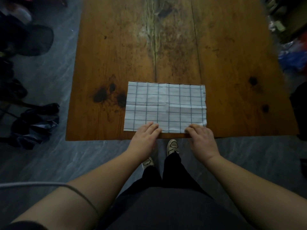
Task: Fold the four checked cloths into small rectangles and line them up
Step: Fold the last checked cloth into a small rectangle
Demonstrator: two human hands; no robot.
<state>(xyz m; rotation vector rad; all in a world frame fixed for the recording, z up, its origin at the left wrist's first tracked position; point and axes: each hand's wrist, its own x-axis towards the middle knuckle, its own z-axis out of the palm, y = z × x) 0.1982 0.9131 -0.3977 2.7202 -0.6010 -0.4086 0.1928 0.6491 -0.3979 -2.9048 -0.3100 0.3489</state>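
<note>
One white cloth with a dark checked grid (166,105) lies flat as a wide rectangle near the front edge of the wooden table (116,63). Crease lines cross its middle. My left hand (146,135) rests on the cloth's near edge, left of centre, fingers together and lying flat. My right hand (201,138) sits on the near edge toward the right corner, fingertips curled down onto the fabric. No other checked cloth is in view.
Dark knots mark the tabletop left and right of the cloth. Dark bags (33,125) and clutter lie on the grey floor at the left; coloured items (294,52) crowd the right. My feet (172,145) stand just below the table's front edge.
</note>
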